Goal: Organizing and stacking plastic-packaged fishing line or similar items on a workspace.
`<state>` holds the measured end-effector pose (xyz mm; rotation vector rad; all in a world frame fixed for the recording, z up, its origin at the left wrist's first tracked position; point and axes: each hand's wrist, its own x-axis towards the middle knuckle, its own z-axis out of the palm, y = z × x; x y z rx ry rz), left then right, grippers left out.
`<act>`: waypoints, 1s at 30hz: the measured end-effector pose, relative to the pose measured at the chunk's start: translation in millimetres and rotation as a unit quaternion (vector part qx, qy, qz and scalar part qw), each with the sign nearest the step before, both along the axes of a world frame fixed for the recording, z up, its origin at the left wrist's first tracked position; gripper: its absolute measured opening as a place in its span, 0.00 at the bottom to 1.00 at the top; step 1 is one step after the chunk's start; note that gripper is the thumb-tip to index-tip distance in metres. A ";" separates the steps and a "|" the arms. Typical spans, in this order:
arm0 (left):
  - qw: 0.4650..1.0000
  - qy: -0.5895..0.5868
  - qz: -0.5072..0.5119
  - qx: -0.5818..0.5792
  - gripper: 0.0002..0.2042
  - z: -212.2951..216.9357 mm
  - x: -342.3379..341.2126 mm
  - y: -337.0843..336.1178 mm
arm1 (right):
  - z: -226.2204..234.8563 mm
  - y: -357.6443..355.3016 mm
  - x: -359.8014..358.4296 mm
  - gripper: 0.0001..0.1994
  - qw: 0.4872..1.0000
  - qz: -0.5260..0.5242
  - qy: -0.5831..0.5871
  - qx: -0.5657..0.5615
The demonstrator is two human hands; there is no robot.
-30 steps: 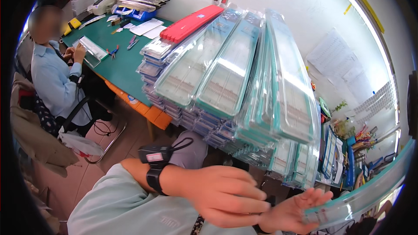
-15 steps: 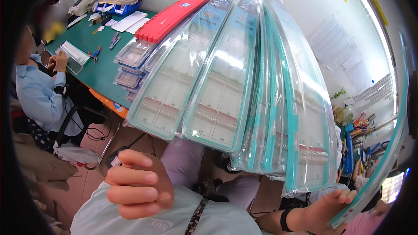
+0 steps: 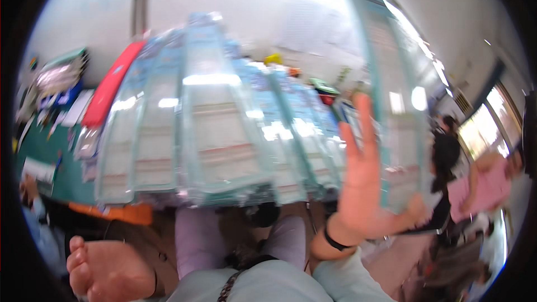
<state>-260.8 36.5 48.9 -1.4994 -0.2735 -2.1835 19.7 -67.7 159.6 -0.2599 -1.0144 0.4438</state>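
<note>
My left hand is at the lower left, away from the table, its fingers curled with nothing seen in them. My right hand is raised right of centre, fingers up and thumb out to the side. Upright against it stands a long, flat, clear plastic pack with teal edges, its lower end between fingers and thumb. Motion smears this hand and pack, so the exact grip is hard to see. More teal-edged packs lie overlapping in a wide fan before me, each with bands of fine lines across its lower part.
A red strip-shaped stack lies left of the packs, over small clear boxes. Farther left, a green table holds papers and a blue bin. A co-worker's hand shows there. A person in pink is at the right.
My view has swung to the right. My right hand, with a pack, has come up from the lower right edge toward the fan. My left hand appears farther left and lower.
</note>
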 end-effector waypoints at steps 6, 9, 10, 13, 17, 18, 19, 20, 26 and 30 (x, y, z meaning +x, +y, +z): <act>0.988 0.114 -0.085 -0.057 0.15 34.1 37.9 -22.3 | 11.8 -14.6 -3.4 0.44 0.993 0.107 -0.008 0.038; 0.974 0.157 -0.135 -0.090 0.15 50.6 55.0 -43.7 | 12.9 -23.1 -10.2 0.40 0.980 0.187 -0.012 0.069; 0.965 0.178 -0.165 -0.100 0.16 55.6 56.3 -48.4 | 14.1 -25.5 -18.0 0.39 0.990 0.133 -0.012 0.047; 0.951 0.246 -0.157 -0.103 0.19 69.7 69.2 -60.8 | -3.8 -19.8 -23.5 0.39 0.968 0.239 -0.031 0.078; 0.933 0.305 -0.139 -0.131 0.28 94.2 97.0 -91.6 | -10.0 -16.2 -40.7 0.36 0.966 0.250 -0.023 0.067; 0.931 0.309 -0.138 -0.138 0.31 94.9 102.5 -94.9 | -12.9 -18.5 -43.0 0.35 0.964 0.260 -0.016 0.057; 0.932 0.306 -0.141 -0.133 0.31 97.5 108.2 -95.9 | -16.2 -22.4 -43.7 0.35 0.965 0.256 -0.021 0.060; 0.922 0.326 -0.151 -0.142 0.32 102.2 114.7 -95.8 | -20.4 -25.3 -43.4 0.32 0.964 0.265 -0.005 0.015; 0.914 0.355 -0.079 -0.177 0.37 110.9 124.4 -81.6 | -48.0 -13.6 -48.2 0.24 0.951 0.300 0.028 -0.066; 0.916 0.353 -0.107 -0.160 0.37 114.6 125.2 -69.1 | -40.8 -21.6 -42.8 0.29 0.964 0.222 -0.038 -0.140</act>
